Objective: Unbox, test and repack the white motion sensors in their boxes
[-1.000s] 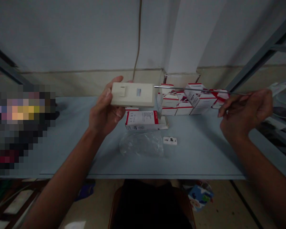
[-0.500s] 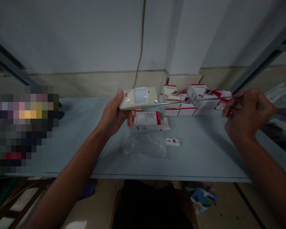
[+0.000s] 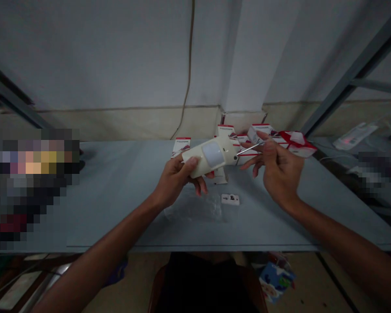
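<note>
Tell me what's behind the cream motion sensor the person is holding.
White-and-red boxes stand behind the cream motion sensor. The sensor and the left hand cover whatever lies directly behind them, so the lower parts of those boxes cannot be seen.

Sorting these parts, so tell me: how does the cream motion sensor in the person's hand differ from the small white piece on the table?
The cream motion sensor is far larger than the small white piece. The sensor is held up, tilted, in the left hand, while the piece lies flat on the table, untouched. The sensor has a pale rounded lens; the piece shows small dark openings instead. Both are light-coloured and look like plastic.
</note>
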`<action>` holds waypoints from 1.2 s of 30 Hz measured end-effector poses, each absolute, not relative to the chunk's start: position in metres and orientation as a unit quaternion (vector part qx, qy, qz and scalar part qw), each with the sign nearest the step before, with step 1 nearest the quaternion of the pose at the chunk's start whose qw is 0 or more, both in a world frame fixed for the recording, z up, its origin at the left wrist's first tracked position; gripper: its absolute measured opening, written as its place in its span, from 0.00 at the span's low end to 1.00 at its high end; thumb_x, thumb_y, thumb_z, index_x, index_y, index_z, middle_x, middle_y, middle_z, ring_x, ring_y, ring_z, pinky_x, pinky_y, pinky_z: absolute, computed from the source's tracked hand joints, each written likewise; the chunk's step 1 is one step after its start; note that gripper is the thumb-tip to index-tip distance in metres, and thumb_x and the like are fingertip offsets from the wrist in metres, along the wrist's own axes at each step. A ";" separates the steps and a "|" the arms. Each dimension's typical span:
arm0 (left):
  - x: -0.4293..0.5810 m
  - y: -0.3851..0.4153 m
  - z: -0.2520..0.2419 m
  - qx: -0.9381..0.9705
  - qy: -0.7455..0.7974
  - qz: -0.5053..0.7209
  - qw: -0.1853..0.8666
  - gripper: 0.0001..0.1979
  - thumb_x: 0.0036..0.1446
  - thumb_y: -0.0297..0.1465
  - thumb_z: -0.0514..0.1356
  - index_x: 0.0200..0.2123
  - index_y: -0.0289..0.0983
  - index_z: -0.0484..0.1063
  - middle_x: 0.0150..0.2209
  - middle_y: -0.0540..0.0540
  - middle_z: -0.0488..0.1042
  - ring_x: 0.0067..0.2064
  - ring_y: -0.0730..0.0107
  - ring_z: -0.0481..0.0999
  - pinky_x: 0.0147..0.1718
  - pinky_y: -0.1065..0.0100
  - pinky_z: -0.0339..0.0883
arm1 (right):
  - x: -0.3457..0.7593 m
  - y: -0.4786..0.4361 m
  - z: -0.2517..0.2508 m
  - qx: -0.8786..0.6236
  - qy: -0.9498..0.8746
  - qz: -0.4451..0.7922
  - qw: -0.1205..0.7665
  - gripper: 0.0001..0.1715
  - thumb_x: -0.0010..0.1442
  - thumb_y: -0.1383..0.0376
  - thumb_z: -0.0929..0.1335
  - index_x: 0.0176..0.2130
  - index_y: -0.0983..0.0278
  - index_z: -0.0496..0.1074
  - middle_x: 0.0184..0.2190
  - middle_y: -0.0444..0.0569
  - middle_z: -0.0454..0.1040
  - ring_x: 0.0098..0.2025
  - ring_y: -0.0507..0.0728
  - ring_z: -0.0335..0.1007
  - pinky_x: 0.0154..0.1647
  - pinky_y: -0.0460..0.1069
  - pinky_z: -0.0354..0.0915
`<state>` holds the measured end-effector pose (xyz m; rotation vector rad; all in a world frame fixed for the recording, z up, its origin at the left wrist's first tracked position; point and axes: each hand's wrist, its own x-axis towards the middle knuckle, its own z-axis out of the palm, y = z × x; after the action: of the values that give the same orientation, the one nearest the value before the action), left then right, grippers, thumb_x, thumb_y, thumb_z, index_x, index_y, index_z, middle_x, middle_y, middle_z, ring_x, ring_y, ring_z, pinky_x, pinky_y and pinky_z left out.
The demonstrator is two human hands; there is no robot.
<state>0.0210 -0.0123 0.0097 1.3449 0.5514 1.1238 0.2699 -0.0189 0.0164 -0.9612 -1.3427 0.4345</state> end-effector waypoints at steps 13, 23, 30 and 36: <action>0.022 -0.013 -0.005 0.633 0.248 0.470 0.563 0.23 0.67 0.49 0.62 0.50 0.35 0.68 0.31 0.44 0.81 0.18 0.72 0.75 0.14 0.74 0.64 | 0.254 -0.023 0.016 -0.346 -0.678 0.289 0.581 0.23 0.69 0.48 0.69 0.55 0.56 0.81 0.37 0.49 0.86 0.27 0.55 0.79 0.26 0.50 0.76; 0.002 0.008 -0.014 0.908 0.281 0.308 0.039 0.34 0.66 0.50 0.63 0.68 0.41 0.64 0.63 0.34 0.73 0.65 0.46 0.68 0.66 0.40 0.64 | 0.286 0.004 0.000 -0.461 -0.609 0.175 0.622 0.15 0.62 0.53 0.75 0.39 0.61 0.84 0.29 0.45 0.82 0.27 0.53 0.74 0.23 0.45 0.67; 0.011 0.010 -0.022 0.925 0.343 0.159 -0.043 0.24 0.70 0.30 0.60 0.67 0.47 0.67 0.71 0.34 0.60 0.69 0.43 0.65 0.65 0.35 0.63 | 0.292 0.011 -0.012 -0.474 -0.686 0.128 0.537 0.15 0.62 0.54 0.75 0.40 0.62 0.85 0.35 0.47 0.85 0.33 0.55 0.80 0.37 0.50 0.73; 0.007 0.012 -0.024 0.913 0.317 0.257 -0.011 0.28 0.66 0.29 0.64 0.67 0.48 0.67 0.68 0.37 0.63 0.68 0.46 0.62 0.67 0.36 0.60 | 0.288 0.012 -0.014 -0.495 -0.638 0.270 0.524 0.20 0.62 0.50 0.74 0.38 0.64 0.83 0.26 0.46 0.79 0.21 0.51 0.68 0.16 0.45 0.61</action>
<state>0.0065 0.0122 -0.0242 2.8869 1.0032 0.8141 0.2883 0.0123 -0.0139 -1.1844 -1.5280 0.6470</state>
